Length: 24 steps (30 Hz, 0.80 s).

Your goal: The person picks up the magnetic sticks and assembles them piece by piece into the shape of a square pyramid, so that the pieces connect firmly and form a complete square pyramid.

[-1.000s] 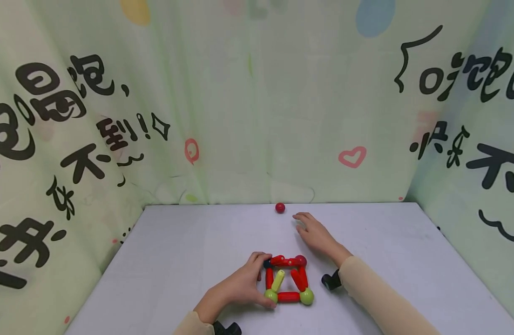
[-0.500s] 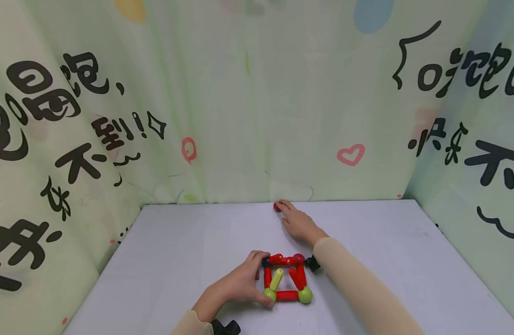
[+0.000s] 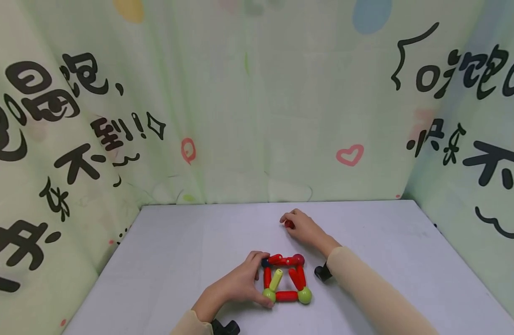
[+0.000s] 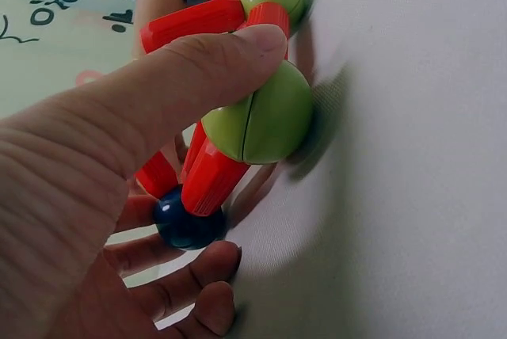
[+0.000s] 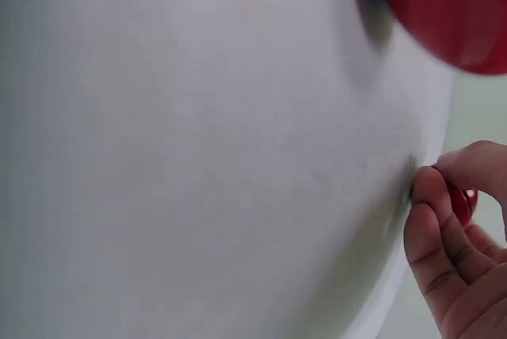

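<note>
A square frame of magnetic rods and balls lies on the table, with red rods (image 3: 287,296), green balls (image 3: 305,295) at the near corners, a dark blue ball (image 4: 190,220) at far left and a red ball (image 3: 299,259) at far right. A yellow-green rod (image 3: 276,280) and a red rod (image 3: 295,278) slant up from the near balls. My left hand (image 3: 240,281) holds the frame's left side, thumb over the near green ball, fingers by the blue one. Beyond the frame, my right hand (image 3: 305,228) pinches a loose red ball (image 5: 466,204), partly hidden by fingers.
The white table (image 3: 177,242) reaches back to a pale green curtain (image 3: 261,116) with dark lettering on both sides. Black wrist cameras (image 3: 226,327) are strapped to both wrists. In the right wrist view, the frame's red corner ball (image 5: 459,6) looms close.
My right hand reached to the far table edge, took hold of the loose red ball and came back slightly nearer with it. The left hand and the frame stay put.
</note>
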{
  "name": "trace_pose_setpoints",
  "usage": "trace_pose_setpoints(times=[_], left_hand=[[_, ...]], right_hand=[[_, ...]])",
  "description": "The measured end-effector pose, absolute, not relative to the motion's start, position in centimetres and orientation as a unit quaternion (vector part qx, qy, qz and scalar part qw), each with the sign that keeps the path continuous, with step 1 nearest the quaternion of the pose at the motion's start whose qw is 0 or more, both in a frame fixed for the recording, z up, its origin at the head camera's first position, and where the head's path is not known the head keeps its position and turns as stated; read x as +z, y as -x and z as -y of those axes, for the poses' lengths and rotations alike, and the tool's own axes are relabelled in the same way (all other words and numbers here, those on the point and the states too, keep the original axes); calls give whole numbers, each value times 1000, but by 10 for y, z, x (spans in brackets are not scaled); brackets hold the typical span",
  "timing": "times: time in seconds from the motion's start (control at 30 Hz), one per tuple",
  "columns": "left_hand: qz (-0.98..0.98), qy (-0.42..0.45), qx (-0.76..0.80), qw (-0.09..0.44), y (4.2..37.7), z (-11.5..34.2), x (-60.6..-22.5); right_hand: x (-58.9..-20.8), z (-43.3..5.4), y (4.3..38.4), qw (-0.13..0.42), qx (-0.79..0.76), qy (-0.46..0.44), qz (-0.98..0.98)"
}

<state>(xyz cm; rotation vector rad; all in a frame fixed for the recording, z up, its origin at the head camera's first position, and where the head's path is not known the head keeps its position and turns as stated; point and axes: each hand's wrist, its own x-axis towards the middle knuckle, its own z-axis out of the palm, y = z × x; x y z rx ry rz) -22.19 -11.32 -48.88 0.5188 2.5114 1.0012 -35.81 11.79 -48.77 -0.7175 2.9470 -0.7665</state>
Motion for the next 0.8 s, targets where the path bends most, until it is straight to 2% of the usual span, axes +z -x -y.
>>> trace_pose_setpoints(times=[0.33, 0.53, 0.8], left_hand=[[-900, -180, 348, 191, 221, 115, -487], [-896, -187, 354, 192, 220, 116, -486], [-897, -193, 352, 188, 220, 114, -485]], right_hand=[[-463, -123, 323, 47, -341, 236, -909], [-444, -124, 297, 38, -363, 281, -888], [-431, -127, 266, 91, -379, 324, -862]])
